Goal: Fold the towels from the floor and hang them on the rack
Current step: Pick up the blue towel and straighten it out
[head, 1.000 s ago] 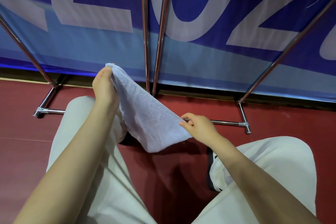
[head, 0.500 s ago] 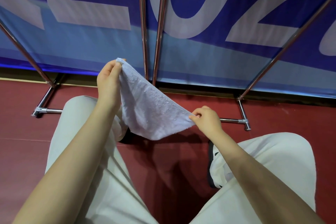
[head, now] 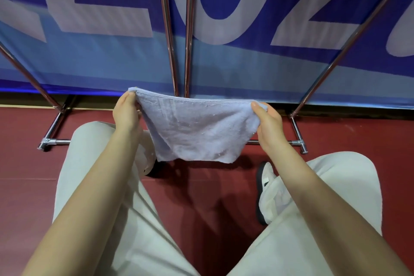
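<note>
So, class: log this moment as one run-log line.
towel: spread, airborne | left hand: pinches corner | right hand: pinches corner | rack: bare

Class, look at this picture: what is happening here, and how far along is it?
A person in pale trousers holds a small light-blue terry towel spread between both hands. The left hand pinches one top corner, the right hand the other. The towel hangs in the air before the chrome metal rack on the red floor, not yet hung.

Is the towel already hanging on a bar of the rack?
No, the towel is held in the air, its top corners pinched by the left hand and the right hand.
</note>
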The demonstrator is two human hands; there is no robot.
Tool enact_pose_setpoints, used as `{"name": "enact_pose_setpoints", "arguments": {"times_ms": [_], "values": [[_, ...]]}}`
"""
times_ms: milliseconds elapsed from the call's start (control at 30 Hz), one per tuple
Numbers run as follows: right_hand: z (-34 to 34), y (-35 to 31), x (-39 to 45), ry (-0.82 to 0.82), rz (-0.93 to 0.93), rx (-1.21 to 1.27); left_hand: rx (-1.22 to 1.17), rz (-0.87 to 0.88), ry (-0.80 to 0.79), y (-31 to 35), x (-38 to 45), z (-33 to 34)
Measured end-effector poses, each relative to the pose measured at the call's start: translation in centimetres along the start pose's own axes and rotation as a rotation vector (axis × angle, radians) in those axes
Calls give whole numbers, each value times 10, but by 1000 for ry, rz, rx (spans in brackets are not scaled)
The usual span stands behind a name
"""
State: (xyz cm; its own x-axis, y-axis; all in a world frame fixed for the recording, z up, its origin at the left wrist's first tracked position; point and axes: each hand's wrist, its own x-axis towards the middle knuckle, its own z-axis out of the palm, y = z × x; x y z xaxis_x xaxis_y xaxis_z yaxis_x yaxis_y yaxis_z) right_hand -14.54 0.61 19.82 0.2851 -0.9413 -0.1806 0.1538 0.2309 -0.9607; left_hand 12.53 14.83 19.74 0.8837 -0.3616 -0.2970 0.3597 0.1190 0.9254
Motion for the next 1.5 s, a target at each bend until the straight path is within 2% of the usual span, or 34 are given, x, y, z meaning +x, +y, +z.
{"name": "enact_pose_setpoints", "arguments": {"times_ms": [233,300,400,467,533,733,867,1000,1100,1267,1500], "values": [[-3,-13,-1,42,-24,11,164,68,-122,-12,-14,20],[-5,-19,-3,43,-40,28,269,216,-108,-13,-25,31],[-8,-28,-6,41,-78,28,498,531,-95,-13,-37,40],[-11,-34,-8,56,-116,3,614,647,-103,-14,-41,43],[-13,-39,-7,78,-154,-26,665,687,-94,-16,-45,43],[-19,-45,-3,183,-187,-54,689,520,19,-12,-35,40],[-21,-42,-1,240,-281,-163,747,594,-18,-13,-37,38],[-22,-42,-2,287,-379,-215,795,665,37,-10,-42,39],[-23,-39,0,304,-385,-213,716,586,73,-7,-31,34],[-19,-31,-3,260,-397,-266,519,389,28,-7,-30,39],[-20,-30,0,308,-343,-209,514,405,-22,-6,-35,45]]}}
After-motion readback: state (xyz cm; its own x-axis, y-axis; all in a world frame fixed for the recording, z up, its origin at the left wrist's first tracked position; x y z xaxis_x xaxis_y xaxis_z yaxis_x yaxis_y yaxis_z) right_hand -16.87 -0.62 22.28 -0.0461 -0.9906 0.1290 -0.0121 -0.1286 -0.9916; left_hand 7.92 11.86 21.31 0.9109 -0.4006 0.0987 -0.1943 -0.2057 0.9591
